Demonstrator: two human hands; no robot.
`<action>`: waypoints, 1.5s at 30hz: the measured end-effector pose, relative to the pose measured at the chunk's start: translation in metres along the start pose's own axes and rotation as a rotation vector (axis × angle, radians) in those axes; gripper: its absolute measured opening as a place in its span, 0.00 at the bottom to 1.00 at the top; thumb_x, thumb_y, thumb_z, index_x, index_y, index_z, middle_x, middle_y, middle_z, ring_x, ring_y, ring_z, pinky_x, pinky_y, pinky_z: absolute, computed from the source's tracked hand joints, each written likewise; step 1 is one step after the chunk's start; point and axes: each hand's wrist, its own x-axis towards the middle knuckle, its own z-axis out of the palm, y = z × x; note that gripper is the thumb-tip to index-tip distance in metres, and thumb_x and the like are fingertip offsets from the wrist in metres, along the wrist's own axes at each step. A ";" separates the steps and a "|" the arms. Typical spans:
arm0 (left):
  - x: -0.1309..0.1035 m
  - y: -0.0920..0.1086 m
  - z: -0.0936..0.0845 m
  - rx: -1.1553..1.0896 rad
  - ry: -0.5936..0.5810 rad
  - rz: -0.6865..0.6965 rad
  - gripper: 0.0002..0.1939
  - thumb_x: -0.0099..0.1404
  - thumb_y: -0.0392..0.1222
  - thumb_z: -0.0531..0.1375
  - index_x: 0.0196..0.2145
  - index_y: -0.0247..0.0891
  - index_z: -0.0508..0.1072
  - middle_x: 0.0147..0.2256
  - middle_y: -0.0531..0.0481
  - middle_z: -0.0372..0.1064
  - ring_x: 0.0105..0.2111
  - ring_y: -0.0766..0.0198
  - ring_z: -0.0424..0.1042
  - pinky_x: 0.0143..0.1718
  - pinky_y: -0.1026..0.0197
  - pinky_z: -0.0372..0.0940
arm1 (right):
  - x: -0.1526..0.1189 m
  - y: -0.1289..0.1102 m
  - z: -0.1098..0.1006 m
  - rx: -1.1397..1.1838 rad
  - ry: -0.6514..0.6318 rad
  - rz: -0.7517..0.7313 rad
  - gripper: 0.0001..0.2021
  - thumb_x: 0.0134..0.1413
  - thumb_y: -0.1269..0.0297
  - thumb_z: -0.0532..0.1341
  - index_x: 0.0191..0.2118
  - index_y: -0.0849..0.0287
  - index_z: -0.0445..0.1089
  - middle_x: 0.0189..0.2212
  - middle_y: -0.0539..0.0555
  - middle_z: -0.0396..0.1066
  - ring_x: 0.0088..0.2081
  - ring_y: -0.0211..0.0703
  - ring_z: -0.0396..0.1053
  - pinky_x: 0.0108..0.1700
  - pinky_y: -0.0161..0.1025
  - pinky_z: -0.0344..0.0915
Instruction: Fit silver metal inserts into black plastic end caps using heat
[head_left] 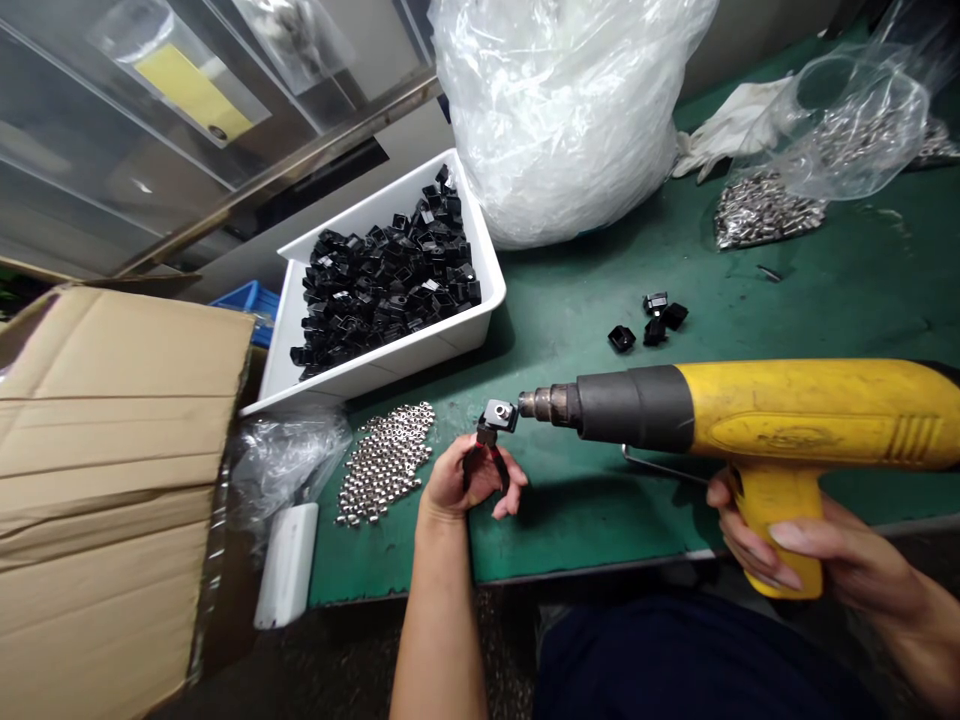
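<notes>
My left hand (480, 478) is closed round small pliers (486, 436) with red and black handles. Their jaws grip a small black part (500, 414) that has a silver metal ring on its face. In my right hand (795, 545) is the grip of a yellow heat gun (810, 415), fingers wrapped round it. The gun's metal nozzle points left, its tip right beside the black part. Left of my left hand, many small silver metal pieces (386, 465) lie in a patch on the green table (577, 520).
A white bin (390, 365) of black parts stands behind the silver pieces. Several loose black parts (654, 330) lie beyond the gun. A large plastic bag (570, 120), a bag of metal pieces (769, 210) and a white glove (731, 125) are at the back. A cardboard box (112, 500) is at left.
</notes>
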 end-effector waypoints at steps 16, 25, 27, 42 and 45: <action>0.000 0.000 0.002 0.042 0.037 -0.004 0.35 0.66 0.64 0.51 0.34 0.25 0.81 0.24 0.33 0.77 0.18 0.53 0.72 0.20 0.58 0.61 | 0.000 -0.004 0.000 -0.036 -0.043 0.007 0.22 0.57 0.51 0.62 0.55 0.53 0.69 0.27 0.53 0.67 0.24 0.40 0.60 0.27 0.39 0.56; 0.000 0.000 0.003 0.040 0.036 0.010 0.35 0.67 0.63 0.50 0.35 0.24 0.81 0.24 0.33 0.77 0.18 0.53 0.72 0.20 0.58 0.61 | 0.000 -0.004 -0.002 -0.067 -0.089 0.005 0.21 0.59 0.51 0.61 0.56 0.52 0.67 0.28 0.52 0.67 0.24 0.38 0.60 0.28 0.38 0.58; 0.000 0.000 0.003 0.032 0.029 0.012 0.35 0.67 0.63 0.50 0.35 0.24 0.81 0.24 0.33 0.77 0.18 0.53 0.72 0.20 0.58 0.61 | 0.000 -0.004 -0.001 -0.050 -0.073 0.001 0.21 0.59 0.52 0.61 0.56 0.53 0.68 0.28 0.52 0.67 0.24 0.37 0.60 0.28 0.37 0.57; 0.001 0.001 0.003 0.031 0.049 -0.021 0.35 0.66 0.64 0.51 0.34 0.25 0.81 0.24 0.33 0.77 0.18 0.52 0.73 0.20 0.58 0.62 | 0.001 -0.004 -0.001 -0.037 -0.064 0.008 0.22 0.58 0.51 0.62 0.55 0.53 0.68 0.28 0.52 0.67 0.24 0.38 0.59 0.28 0.38 0.57; 0.001 0.001 0.003 0.033 0.053 -0.022 0.35 0.66 0.63 0.51 0.33 0.25 0.81 0.24 0.33 0.77 0.18 0.52 0.73 0.20 0.58 0.62 | 0.001 -0.004 0.002 -0.016 -0.041 0.003 0.22 0.57 0.51 0.63 0.55 0.53 0.69 0.27 0.52 0.67 0.23 0.38 0.59 0.27 0.38 0.56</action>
